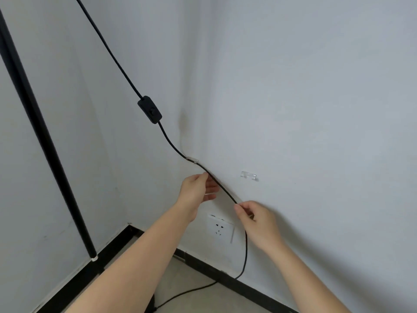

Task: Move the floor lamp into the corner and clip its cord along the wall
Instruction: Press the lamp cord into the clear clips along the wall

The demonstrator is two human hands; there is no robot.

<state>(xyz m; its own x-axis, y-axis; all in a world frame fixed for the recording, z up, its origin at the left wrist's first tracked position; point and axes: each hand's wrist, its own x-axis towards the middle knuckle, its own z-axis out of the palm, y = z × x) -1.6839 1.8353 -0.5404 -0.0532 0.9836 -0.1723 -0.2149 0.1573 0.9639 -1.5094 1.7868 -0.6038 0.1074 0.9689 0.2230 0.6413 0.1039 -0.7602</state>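
The black lamp pole (42, 141) stands at the left, near the corner of two white walls. Its black cord (112, 53) runs down from the top, through an inline switch (149, 109), and passes through a clear clip (191, 160) on the right wall. Past the clip, my left hand (198, 190) pinches the cord. My right hand (255, 220) pinches it lower down and to the right. A second clear clip (248, 175) sits bare on the wall, above and between my hands. From my right hand the cord hangs to the floor.
A white wall socket (220, 229) sits low on the right wall, below my hands. Black skirting (225, 276) runs along both walls. The beige floor (203, 297) carries the slack of the cord at the bottom.
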